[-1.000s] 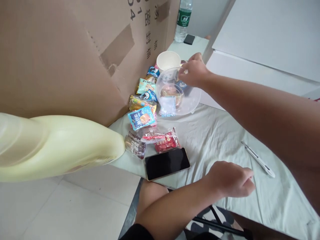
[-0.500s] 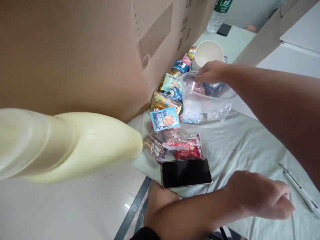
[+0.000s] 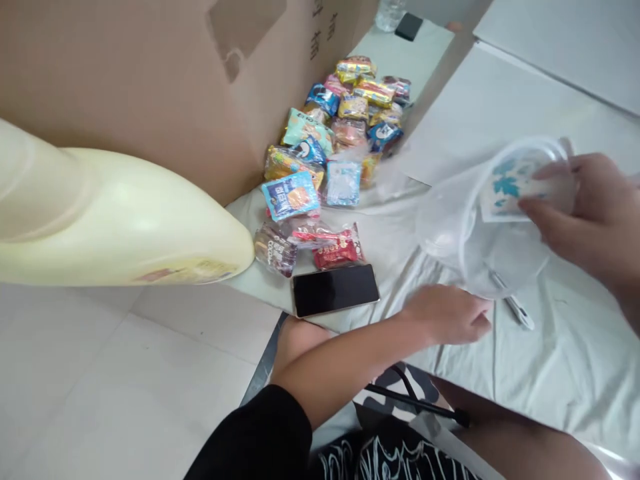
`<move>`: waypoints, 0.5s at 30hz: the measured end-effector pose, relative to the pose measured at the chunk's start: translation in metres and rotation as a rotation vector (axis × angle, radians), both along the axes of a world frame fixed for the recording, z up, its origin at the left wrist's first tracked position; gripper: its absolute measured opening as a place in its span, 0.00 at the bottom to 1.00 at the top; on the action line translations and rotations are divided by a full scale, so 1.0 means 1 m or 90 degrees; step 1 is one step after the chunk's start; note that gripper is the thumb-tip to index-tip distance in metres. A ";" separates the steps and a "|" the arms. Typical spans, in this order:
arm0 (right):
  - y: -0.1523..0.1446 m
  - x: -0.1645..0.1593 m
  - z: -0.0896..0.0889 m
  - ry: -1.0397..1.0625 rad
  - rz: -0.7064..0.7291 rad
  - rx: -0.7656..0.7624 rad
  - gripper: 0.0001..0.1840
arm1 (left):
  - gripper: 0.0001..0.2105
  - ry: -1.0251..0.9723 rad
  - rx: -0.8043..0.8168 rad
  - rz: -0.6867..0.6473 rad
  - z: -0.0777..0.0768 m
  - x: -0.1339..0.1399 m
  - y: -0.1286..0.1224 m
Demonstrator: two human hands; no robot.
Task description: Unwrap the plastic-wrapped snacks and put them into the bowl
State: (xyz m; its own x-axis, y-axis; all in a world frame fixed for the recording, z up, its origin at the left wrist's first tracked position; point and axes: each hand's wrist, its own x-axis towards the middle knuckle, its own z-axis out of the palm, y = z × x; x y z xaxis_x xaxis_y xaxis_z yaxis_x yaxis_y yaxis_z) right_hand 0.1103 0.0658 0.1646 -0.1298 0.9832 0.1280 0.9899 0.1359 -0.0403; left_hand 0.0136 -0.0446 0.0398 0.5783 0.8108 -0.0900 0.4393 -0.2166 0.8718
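Head view shows my right hand [image 3: 595, 220] lifted over the desk [image 3: 540, 373], its fingers [image 3: 543, 220] curled around the rim of a clear plastic bowl [image 3: 480, 227] tipped on its side, pressing a white-and-blue packet [image 3: 510, 187] against the wall. Below the bowl, my left hand [image 3: 447, 315] rests on the wrinkled cloth, fingers loosely curled and holding nothing, their tips just short of the bowl's underside. A white pen [image 3: 515, 308] lies just beyond those tips, partly seen through the plastic. Further from the left fingers, a dark phone [image 3: 335, 291] lies flat, with a heap of snack packets [image 3: 330, 153] behind it running along a cardboard box [image 3: 150, 87]. A pale yellow bottle [image 3: 115, 220] looms well to the left.
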 end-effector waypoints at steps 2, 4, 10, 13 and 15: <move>-0.002 0.032 -0.011 0.012 -0.130 -0.018 0.26 | 0.13 0.031 0.017 0.015 -0.002 0.007 -0.002; 0.001 0.053 -0.023 0.006 -0.204 -0.058 0.26 | 0.12 0.053 0.019 0.021 -0.005 0.014 -0.002; 0.015 0.085 -0.046 0.117 -0.271 -0.160 0.34 | 0.08 0.085 0.038 0.012 -0.012 0.025 0.001; 0.011 0.092 -0.044 0.087 -0.242 -0.208 0.39 | 0.08 0.076 0.042 0.016 -0.014 0.025 0.001; 0.003 0.095 -0.040 0.024 -0.201 -0.200 0.38 | 0.08 0.068 0.046 0.021 -0.014 0.023 0.001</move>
State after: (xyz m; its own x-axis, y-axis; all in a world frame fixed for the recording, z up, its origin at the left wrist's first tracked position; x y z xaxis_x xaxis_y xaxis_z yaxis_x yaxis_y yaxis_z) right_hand 0.2051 0.0687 0.1244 0.1824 0.9659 -0.1838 0.9778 -0.1977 -0.0688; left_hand 0.0370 -0.0432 0.0259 0.5415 0.8358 -0.0907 0.5371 -0.2609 0.8022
